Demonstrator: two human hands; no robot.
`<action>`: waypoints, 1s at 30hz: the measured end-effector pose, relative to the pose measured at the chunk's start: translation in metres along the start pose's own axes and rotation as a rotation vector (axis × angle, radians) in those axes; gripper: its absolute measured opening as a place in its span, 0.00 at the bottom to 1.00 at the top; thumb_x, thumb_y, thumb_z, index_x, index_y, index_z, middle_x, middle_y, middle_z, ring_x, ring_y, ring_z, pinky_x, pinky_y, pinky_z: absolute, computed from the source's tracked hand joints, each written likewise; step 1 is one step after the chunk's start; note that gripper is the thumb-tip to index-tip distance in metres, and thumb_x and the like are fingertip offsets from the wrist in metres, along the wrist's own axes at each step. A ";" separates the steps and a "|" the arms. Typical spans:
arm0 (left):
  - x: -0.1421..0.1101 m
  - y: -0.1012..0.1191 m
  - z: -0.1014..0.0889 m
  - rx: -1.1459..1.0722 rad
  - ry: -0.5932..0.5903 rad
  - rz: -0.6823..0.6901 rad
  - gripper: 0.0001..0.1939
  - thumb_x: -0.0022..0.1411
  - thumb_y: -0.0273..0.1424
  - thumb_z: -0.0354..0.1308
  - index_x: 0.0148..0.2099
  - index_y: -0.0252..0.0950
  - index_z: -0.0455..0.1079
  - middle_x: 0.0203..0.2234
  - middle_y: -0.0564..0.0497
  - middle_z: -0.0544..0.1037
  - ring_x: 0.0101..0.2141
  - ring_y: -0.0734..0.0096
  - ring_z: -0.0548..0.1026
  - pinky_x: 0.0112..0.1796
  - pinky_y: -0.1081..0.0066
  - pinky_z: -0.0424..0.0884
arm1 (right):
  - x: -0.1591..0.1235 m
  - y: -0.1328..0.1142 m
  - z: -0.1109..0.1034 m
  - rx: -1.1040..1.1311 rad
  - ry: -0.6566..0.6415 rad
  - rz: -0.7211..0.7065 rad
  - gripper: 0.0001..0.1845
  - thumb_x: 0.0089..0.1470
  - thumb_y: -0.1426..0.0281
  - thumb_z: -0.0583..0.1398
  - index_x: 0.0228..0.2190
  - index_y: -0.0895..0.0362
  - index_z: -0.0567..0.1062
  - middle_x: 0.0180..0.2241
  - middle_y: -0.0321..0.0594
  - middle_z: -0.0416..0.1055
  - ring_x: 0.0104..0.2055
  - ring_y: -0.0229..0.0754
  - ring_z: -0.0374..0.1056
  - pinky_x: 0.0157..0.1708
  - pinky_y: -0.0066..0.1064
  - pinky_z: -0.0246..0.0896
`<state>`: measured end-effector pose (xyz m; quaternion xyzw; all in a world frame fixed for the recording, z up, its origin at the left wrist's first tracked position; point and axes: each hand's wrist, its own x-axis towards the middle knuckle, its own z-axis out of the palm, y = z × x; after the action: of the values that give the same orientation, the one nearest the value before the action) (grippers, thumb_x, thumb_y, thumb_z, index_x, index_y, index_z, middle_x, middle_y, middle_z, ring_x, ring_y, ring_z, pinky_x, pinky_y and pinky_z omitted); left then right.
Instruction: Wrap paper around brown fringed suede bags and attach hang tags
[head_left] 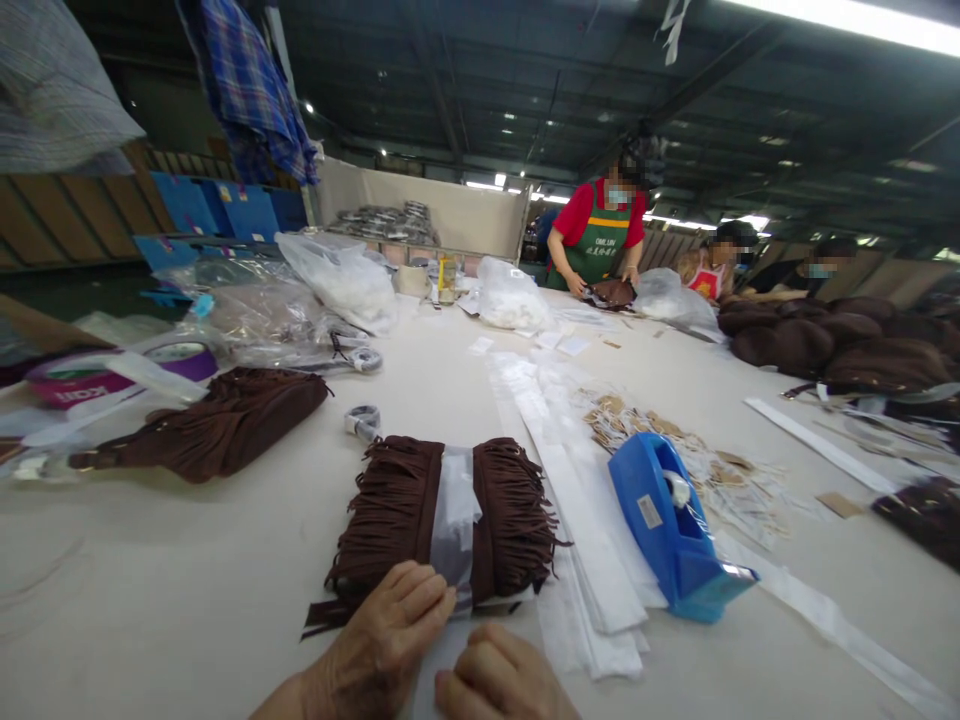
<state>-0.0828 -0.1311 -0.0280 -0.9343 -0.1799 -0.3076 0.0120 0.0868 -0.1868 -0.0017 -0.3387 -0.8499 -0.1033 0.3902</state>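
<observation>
A dark brown fringed bag (pixel 390 510) lies flat in front of me, with a translucent white wrapping strip (pixel 452 520) running across its middle. My left hand (pixel 386 635) is closed at the bag's near edge, fingers curled on the strip. Beside it, my right hand (pixel 499 680) is closed too, pinching the strip's near end, which hangs toward me between both hands. The fingertips of the right hand are partly hidden. Right of the bag lies a stack of long white strips (pixel 577 530), and beyond them a blue tape dispenser (pixel 664 525).
Another brown fringed bag (pixel 232 425) lies left, near purple tape rolls (pixel 180 358). String tags (pixel 652 425) are heaped behind the dispenser. Clear plastic bags (pixel 337 280) stand farther back. A co-worker in a green apron (pixel 600 240) handles a brown bag. Brown bags (pixel 847 345) pile up at right.
</observation>
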 end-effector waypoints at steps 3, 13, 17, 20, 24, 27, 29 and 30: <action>-0.009 0.003 0.000 -0.108 0.009 -0.151 0.23 0.59 0.21 0.41 0.57 0.32 0.55 0.40 0.43 0.72 0.45 0.64 0.67 0.46 0.63 0.66 | 0.028 0.030 -0.002 0.149 -0.078 0.119 0.21 0.60 0.74 0.46 0.23 0.59 0.73 0.21 0.39 0.66 0.24 0.36 0.61 0.22 0.25 0.56; 0.005 0.004 0.020 -0.016 0.245 -0.444 0.21 0.63 0.28 0.46 0.57 0.28 0.53 0.24 0.53 0.70 0.28 0.72 0.69 0.34 0.72 0.67 | 0.035 0.083 0.054 0.314 -0.276 0.697 0.08 0.41 0.78 0.66 0.18 0.57 0.73 0.22 0.31 0.65 0.27 0.33 0.63 0.28 0.22 0.54; 0.020 0.005 0.019 0.208 0.139 -0.336 0.13 0.61 0.21 0.41 0.40 0.32 0.67 0.27 0.48 0.70 0.27 0.69 0.66 0.30 0.69 0.63 | 0.033 0.082 0.057 0.281 -0.289 0.766 0.09 0.39 0.78 0.67 0.17 0.58 0.72 0.21 0.31 0.65 0.28 0.33 0.62 0.28 0.23 0.53; 0.025 0.005 0.023 0.283 0.114 -0.248 0.17 0.57 0.19 0.39 0.39 0.30 0.68 0.33 0.45 0.73 0.36 0.63 0.68 0.40 0.64 0.62 | 0.035 0.081 0.056 0.272 -0.299 0.793 0.10 0.40 0.78 0.67 0.17 0.58 0.72 0.21 0.31 0.64 0.27 0.33 0.62 0.28 0.23 0.52; 0.021 0.004 0.030 0.308 0.047 -0.249 0.20 0.50 0.20 0.43 0.45 0.27 0.67 0.40 0.43 0.74 0.45 0.60 0.66 0.49 0.62 0.54 | 0.036 0.082 0.056 0.257 -0.303 0.812 0.10 0.40 0.78 0.66 0.17 0.57 0.72 0.21 0.31 0.64 0.27 0.34 0.62 0.28 0.23 0.52; 0.015 0.002 0.033 0.299 0.000 -0.296 0.22 0.49 0.20 0.45 0.46 0.30 0.67 0.42 0.46 0.74 0.46 0.62 0.65 0.50 0.63 0.52 | 0.035 0.082 0.058 0.227 -0.281 0.815 0.09 0.40 0.78 0.66 0.17 0.57 0.71 0.21 0.32 0.64 0.27 0.34 0.62 0.28 0.24 0.52; 0.013 0.001 0.033 0.304 -0.010 -0.313 0.23 0.49 0.19 0.46 0.48 0.30 0.67 0.44 0.47 0.74 0.48 0.64 0.65 0.50 0.64 0.52 | 0.036 0.083 0.061 0.214 -0.244 0.806 0.09 0.41 0.78 0.65 0.18 0.57 0.71 0.22 0.32 0.64 0.27 0.35 0.62 0.28 0.24 0.53; 0.012 0.000 0.033 0.311 -0.014 -0.312 0.23 0.48 0.18 0.45 0.48 0.31 0.66 0.44 0.47 0.74 0.48 0.65 0.64 0.50 0.64 0.52 | 0.037 0.083 0.063 0.207 -0.221 0.802 0.09 0.42 0.79 0.64 0.18 0.57 0.70 0.22 0.33 0.64 0.26 0.35 0.62 0.28 0.25 0.54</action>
<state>-0.0553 -0.1230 -0.0475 -0.8840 -0.3678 -0.2679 0.1072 0.0868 -0.0792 -0.0244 -0.6103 -0.6936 0.1794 0.3380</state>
